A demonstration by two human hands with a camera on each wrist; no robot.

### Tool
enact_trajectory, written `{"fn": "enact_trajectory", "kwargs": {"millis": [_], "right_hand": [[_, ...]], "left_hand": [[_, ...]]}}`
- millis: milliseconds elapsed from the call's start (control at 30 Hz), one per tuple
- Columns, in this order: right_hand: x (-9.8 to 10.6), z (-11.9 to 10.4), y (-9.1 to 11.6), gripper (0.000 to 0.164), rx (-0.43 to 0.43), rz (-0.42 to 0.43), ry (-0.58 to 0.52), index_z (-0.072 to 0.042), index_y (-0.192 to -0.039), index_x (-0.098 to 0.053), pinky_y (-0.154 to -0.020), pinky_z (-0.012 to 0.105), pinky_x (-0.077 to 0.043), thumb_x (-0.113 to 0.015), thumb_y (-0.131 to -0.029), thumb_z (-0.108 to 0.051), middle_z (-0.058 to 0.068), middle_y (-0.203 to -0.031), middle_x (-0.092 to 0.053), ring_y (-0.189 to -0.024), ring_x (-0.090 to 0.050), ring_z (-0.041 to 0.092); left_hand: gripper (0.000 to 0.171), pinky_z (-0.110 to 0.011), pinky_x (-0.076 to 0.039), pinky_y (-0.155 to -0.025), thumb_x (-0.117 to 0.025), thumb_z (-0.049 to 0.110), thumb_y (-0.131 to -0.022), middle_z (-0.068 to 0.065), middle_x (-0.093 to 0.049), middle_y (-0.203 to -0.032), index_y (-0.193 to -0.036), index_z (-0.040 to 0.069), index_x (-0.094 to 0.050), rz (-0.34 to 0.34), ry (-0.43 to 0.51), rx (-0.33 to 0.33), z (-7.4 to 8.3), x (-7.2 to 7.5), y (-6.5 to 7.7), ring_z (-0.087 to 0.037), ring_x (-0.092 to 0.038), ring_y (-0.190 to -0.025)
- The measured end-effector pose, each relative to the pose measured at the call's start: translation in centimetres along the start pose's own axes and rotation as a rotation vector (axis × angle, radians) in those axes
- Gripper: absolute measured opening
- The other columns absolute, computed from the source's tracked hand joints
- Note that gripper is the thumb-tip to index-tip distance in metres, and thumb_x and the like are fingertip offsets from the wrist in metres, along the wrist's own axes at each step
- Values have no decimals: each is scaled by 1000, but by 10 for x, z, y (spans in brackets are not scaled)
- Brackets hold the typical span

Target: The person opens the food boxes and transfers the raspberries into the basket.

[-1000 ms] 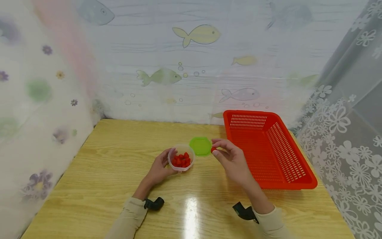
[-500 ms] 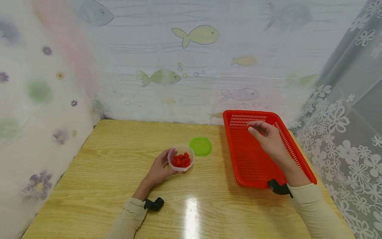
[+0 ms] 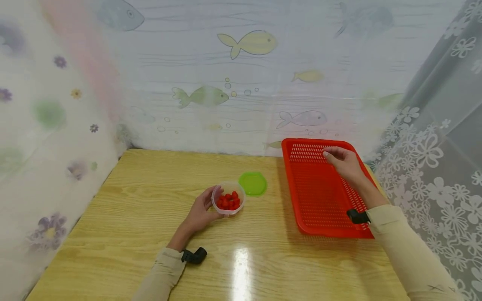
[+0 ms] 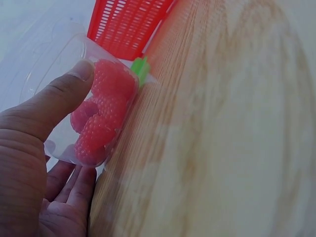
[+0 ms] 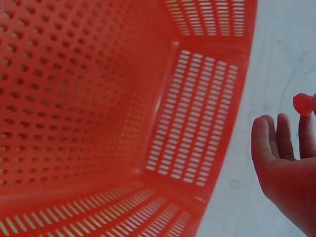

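My left hand holds a clear plastic cup on the table, thumb on one side and fingers on the other. Inside the cup lie several red raspberries, plain to see in the left wrist view. Over the far part of a red plastic basket is my right hand. Between its thumb and a fingertip it pinches one raspberry, which the fingers nearly cover in the head view. The remaining fingers of that hand are bent loosely.
A green lid lies flat just behind and to the right of the cup. The basket, with slotted walls, takes up the right side of the wooden table. A patterned curtain hangs right behind the table.
My right hand has carried the raspberry from beside the green lid to the right, over the basket, and slightly farther away. My left hand and the cup have stayed put.
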State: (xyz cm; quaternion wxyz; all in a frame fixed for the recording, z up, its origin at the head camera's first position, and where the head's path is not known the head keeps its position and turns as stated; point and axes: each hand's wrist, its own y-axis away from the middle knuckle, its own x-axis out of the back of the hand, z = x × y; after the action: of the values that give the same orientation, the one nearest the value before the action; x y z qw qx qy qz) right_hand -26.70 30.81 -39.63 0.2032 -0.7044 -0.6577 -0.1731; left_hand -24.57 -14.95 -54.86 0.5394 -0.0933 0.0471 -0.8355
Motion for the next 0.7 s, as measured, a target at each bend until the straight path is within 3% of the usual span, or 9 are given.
{"fn": "enact_trajectory", "kwargs": {"millis": [100, 267, 367, 500, 700], "right_hand": [[-2, 7, -5, 53, 0, -1, -8, 5, -141, -51, -85, 7, -49, -54, -106, -34, -5, -118, -58, -105, -58, 7], [-4, 15, -11, 53, -29, -7, 23, 4, -142, -51, -83, 5, -48, -52, -107, -35, 16, -130, -56, -99, -56, 3], [-4, 19, -14, 54, -53, -12, 52, 4, -143, -52, -84, 7, -49, -52, -107, -37, 22, -135, -53, -102, -56, 8], [-3, 26, -17, 55, -74, -25, 64, 4, -144, -51, -86, 9, -49, -52, -107, -37, 24, -138, -53, -113, -55, 24], [-2, 38, -23, 55, -108, -45, 58, 4, -143, -50, -81, 5, -47, -50, -107, -38, 25, -139, -52, -117, -54, 29]], "left_hand": [[89, -39, -38, -116, -85, -6, -77, -21, -48, -152, -153, 5, -40, 3, -7, 2, 1, 0, 0, -35, -43, -144], [89, -40, -37, -116, -85, -4, -78, -21, -48, -152, -154, 4, -40, 5, -17, 4, 2, 0, 1, -35, -44, -144], [89, -40, -38, -116, -85, -5, -78, -21, -48, -152, -154, 3, -39, 4, -15, -1, 2, 0, 1, -35, -44, -144], [88, -38, -38, -116, -84, -5, -79, -21, -47, -153, -154, 3, -39, 1, -18, -5, 0, 0, 0, -34, -43, -145], [88, -38, -38, -116, -85, -4, -78, -19, -49, -152, -153, 5, -41, 8, -20, 1, 0, 1, 0, -33, -43, -145]]}}
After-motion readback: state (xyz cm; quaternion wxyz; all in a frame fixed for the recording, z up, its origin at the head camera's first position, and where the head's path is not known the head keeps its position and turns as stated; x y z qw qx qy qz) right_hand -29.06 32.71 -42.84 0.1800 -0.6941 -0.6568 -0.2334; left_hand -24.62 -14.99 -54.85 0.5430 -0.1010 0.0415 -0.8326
